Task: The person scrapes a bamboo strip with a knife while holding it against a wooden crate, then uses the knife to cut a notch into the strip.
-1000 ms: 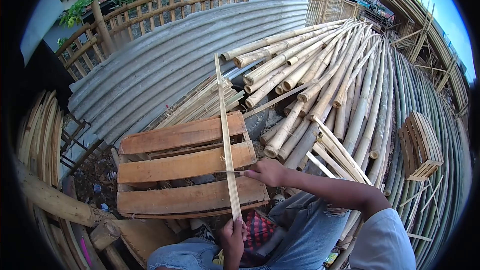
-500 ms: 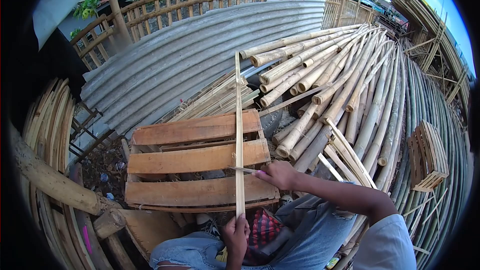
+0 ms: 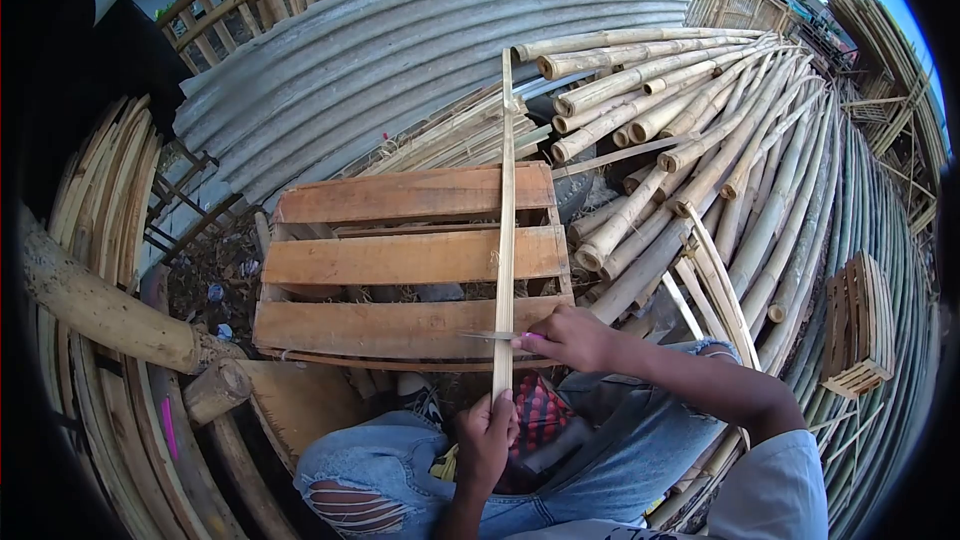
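A long, pale bamboo strip stands lengthwise in front of me, crossing over a wooden slatted crate. Its near end is gripped by my left hand, thumb pressed on the strip. My right hand is closed around the pink handle of a knife. The thin blade lies across the strip, a little above my left hand.
Bamboo poles fan out at the right, with a small crate on them. Corrugated sheeting runs behind. Split bamboo and a thick pole are at the left.
The view has shifted, so the crate and poles appear higher. Along the strip, the knife and my right hand have moved closer to my left hand, which still grips the near end.
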`<control>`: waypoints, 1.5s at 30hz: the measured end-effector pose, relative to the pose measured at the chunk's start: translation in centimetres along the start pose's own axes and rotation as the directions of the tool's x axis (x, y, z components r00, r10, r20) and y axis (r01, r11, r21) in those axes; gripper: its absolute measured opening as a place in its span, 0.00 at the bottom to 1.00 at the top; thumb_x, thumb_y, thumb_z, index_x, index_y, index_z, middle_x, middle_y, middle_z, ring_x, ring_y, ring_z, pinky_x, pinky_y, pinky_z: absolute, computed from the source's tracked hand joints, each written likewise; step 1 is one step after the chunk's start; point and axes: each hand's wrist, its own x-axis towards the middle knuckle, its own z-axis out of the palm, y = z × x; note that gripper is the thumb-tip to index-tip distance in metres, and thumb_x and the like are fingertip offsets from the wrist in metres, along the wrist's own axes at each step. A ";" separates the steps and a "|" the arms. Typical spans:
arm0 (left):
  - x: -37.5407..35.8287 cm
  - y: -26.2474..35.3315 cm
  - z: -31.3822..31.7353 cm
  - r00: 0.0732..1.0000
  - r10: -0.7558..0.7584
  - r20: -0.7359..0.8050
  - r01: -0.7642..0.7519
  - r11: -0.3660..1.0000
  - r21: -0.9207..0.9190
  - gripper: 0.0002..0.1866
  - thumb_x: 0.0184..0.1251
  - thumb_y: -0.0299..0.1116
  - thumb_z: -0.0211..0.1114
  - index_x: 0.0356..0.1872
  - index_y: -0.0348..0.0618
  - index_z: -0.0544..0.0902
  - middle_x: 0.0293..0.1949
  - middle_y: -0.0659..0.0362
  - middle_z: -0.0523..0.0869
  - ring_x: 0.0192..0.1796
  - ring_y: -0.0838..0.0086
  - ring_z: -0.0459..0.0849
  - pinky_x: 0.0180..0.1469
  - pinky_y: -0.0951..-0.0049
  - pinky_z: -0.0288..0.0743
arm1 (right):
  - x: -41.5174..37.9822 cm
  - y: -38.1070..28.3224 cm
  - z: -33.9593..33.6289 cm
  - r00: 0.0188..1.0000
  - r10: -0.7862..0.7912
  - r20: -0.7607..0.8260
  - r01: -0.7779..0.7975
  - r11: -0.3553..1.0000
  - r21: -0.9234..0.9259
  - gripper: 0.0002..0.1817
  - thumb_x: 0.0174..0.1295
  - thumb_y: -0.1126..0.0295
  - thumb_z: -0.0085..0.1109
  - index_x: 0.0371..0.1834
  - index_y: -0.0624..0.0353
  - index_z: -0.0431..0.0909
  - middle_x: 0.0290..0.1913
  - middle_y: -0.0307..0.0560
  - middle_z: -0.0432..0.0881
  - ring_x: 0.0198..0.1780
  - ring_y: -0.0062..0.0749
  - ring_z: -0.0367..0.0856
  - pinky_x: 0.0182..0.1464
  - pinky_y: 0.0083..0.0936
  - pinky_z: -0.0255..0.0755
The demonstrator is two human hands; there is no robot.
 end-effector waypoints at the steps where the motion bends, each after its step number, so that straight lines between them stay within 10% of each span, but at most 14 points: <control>1: -0.3 -0.1 0.1 1.000 -0.013 0.002 0.013 1.000 0.004 0.18 0.72 0.34 0.53 0.20 0.39 0.70 0.15 0.65 0.67 0.14 0.86 0.63 0.16 0.82 0.54 | 0.6 0.9 -0.7 0.995 0.098 -0.002 -0.097 0.989 -0.111 0.33 0.69 0.45 0.38 0.22 0.63 0.79 0.19 0.61 0.75 0.27 0.57 0.78 0.32 0.47 0.71; 8: -0.1 0.0 0.0 1.000 0.002 0.023 -0.001 0.999 -0.033 0.18 0.72 0.33 0.53 0.20 0.38 0.71 0.15 0.65 0.68 0.15 0.86 0.65 0.17 0.82 0.56 | 1.4 2.1 -1.9 0.963 0.208 -0.173 -0.225 0.971 -0.085 0.34 0.68 0.44 0.40 0.21 0.65 0.78 0.14 0.61 0.72 0.24 0.59 0.77 0.30 0.46 0.71; 16: -0.4 0.5 -0.5 0.999 0.004 0.033 -0.004 1.000 0.021 0.18 0.72 0.32 0.53 0.19 0.37 0.71 0.15 0.63 0.70 0.13 0.85 0.64 0.15 0.82 0.54 | 0.4 -1.3 -0.8 0.997 -0.045 0.059 0.046 0.999 -0.016 0.33 0.68 0.44 0.41 0.26 0.65 0.79 0.19 0.63 0.74 0.27 0.57 0.77 0.33 0.45 0.71; 32: -2.5 2.6 -1.4 0.995 0.068 0.071 -0.069 0.997 0.016 0.18 0.70 0.32 0.54 0.19 0.36 0.73 0.13 0.64 0.70 0.11 0.84 0.63 0.14 0.82 0.53 | -0.5 8.1 -6.6 0.839 0.198 -0.507 -0.399 0.857 -0.326 0.34 0.67 0.44 0.42 0.23 0.66 0.80 0.15 0.57 0.74 0.24 0.52 0.77 0.28 0.40 0.69; 35: -1.6 2.1 -2.0 0.998 -0.010 0.055 0.015 0.995 -0.094 0.19 0.72 0.36 0.53 0.20 0.37 0.73 0.15 0.63 0.71 0.13 0.84 0.65 0.17 0.82 0.56 | -0.3 4.6 -7.3 0.766 0.518 -0.380 -0.494 0.853 0.168 0.33 0.68 0.45 0.43 0.25 0.70 0.78 0.15 0.58 0.71 0.24 0.50 0.75 0.30 0.39 0.66; 38: -1.1 1.5 -1.9 0.994 -0.042 0.102 0.049 0.996 -0.070 0.18 0.72 0.37 0.53 0.22 0.37 0.74 0.16 0.63 0.73 0.16 0.84 0.68 0.20 0.81 0.60 | 0.4 4.1 -5.5 0.857 0.449 -0.253 -0.385 0.884 0.264 0.32 0.68 0.47 0.44 0.24 0.71 0.75 0.16 0.59 0.68 0.22 0.49 0.73 0.32 0.40 0.63; 45: -0.4 0.1 -1.5 0.969 -0.114 0.218 0.132 0.989 -0.067 0.14 0.73 0.38 0.53 0.33 0.36 0.77 0.19 0.63 0.74 0.22 0.83 0.72 0.25 0.82 0.66 | 0.9 1.1 -2.0 0.975 0.201 -0.095 -0.198 0.979 0.043 0.31 0.68 0.48 0.44 0.24 0.70 0.75 0.19 0.63 0.73 0.28 0.58 0.75 0.35 0.45 0.67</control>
